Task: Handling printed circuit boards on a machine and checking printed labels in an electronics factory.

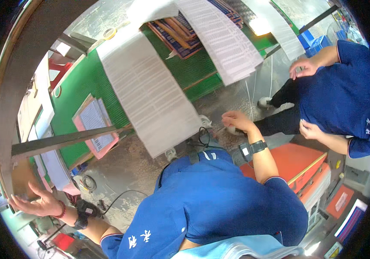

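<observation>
My left hand is raised at the left, fingers spread and nothing in it, beside a brown upright post. A dark red bead bracelet and a black wrist device are on that arm. My right hand hangs in front of my body with loosely bent fingers and no visible object in it. A long white printed sheet lies over the green table, its near end hanging past the edge a little left of my right hand. Another black device is strapped to my right wrist.
At the right stands a co-worker in a blue shirt, both hands in front. More printed sheets overhang the table. A grey bar crosses before pink-backed papers. An orange-red board stack is at my right; a cable runs across the floor.
</observation>
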Tool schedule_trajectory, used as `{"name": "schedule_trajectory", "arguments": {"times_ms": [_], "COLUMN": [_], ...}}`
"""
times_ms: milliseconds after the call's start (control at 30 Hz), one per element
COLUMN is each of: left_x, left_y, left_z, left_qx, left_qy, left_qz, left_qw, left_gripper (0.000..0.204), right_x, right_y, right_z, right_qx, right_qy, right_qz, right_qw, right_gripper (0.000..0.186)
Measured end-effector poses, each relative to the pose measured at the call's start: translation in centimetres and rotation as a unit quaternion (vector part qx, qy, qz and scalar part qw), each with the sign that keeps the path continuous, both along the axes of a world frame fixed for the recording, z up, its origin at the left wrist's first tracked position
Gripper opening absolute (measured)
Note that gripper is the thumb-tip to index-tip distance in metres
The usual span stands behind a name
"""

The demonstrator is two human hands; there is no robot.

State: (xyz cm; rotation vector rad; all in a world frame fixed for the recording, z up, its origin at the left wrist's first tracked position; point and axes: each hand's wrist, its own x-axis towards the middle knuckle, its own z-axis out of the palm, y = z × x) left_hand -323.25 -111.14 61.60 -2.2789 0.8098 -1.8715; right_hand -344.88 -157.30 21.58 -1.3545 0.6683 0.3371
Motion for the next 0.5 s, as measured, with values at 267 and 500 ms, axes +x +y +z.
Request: {"name": "schedule_trajectory", "arguments": {"times_ms": [267,500], "left_x": [3.2,6.3], "left_y": [7.5,10.6], "left_z": [2.1,3.9], "left_qx": [0.028,0.002], "left_qy": [-0.089,-0.131], "left_qz": [-0.135,-0.027], "left_qw": [0.986,0.991], "left_gripper": [0.060,0.055], "right_x": [-1.2,-2.1], "right_y": [14.3,17.9], "right_z": [1.7,2.7], "right_qx": [0.042,0.028], "right_qy": [0.005,-0.014], "right_qz": [-0.016,-0.036], "right_qw": [0.999,0.999], "right_gripper": [0.040,0.037]}}
